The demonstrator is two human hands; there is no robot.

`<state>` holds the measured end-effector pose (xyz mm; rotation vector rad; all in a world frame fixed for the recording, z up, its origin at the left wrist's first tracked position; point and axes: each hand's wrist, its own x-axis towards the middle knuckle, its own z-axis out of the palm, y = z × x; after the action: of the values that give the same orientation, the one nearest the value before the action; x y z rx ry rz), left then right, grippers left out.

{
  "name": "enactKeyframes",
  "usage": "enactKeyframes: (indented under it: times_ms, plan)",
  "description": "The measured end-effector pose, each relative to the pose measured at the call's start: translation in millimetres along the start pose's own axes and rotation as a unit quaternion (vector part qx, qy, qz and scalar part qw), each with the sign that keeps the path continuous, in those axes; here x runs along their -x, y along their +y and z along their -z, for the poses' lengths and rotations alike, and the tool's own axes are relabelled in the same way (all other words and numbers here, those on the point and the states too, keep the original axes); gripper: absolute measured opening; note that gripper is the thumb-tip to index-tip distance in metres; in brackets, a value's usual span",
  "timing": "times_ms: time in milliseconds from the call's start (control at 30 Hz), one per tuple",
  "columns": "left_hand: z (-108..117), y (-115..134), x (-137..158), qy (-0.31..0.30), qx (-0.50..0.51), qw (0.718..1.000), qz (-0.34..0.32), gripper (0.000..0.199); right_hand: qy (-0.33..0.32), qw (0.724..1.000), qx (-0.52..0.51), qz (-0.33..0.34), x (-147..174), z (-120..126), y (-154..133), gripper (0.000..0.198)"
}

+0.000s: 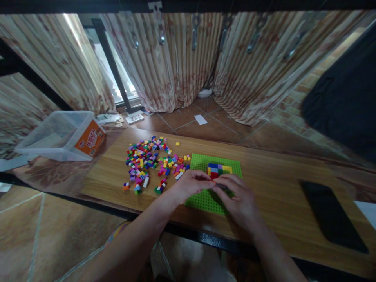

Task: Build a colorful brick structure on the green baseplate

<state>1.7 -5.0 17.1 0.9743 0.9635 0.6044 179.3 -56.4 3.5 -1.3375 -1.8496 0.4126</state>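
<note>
A green studded baseplate (202, 201) lies on the wooden table, bearing a low block of blue, yellow, red and other toy bricks (219, 168). My left hand (192, 184) reaches over the plate's left part, thumb and fingers pinched together. From the right, my right hand (239, 194) meets it, its fingers also closed in a pinch. Between the fingertips shows a small reddish toy brick (214, 183), mostly covered by the fingers. A dark sliver beside it under the right fingers is too small to make out. Both hands hide part of the built block.
Loose coloured bricks (147, 156) are spread left of the baseplate. A clear plastic bin (58, 137) with an orange label stands at the far left. A black phone-like slab (333, 215) lies on the right of the table (273, 188). Striped curtains (176, 62) hang beyond.
</note>
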Motion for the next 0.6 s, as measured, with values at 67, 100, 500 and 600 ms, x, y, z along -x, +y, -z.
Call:
enactKeyframes:
  times_ms: [67, 100, 500, 600]
  plan:
    - [1.9, -0.4, -2.0, 0.018, -0.023, 1.000, -0.012, 0.029, -0.003, 1.000, 0.003, -0.018, 1.0, 0.8, 5.5, 0.016]
    - [2.9, -0.3, -2.8, 0.029, -0.034, 0.999, -0.020, 0.027, -0.004, 1.000, 0.005, -0.022, 1.7, 0.9, 8.3, 0.016]
    - [4.3, -5.6, -11.2, 0.053, -0.137, 0.986, -0.074, 0.011, 0.035, 0.999, 0.035, -0.023, 5.0, -6.4, 20.2, 0.017]
    - [5.0, -9.9, -13.9, 0.058, -0.157, 0.982, -0.088, 0.011, 0.039, 0.998, 0.047, -0.016, 4.7, -7.8, 19.9, 0.017]
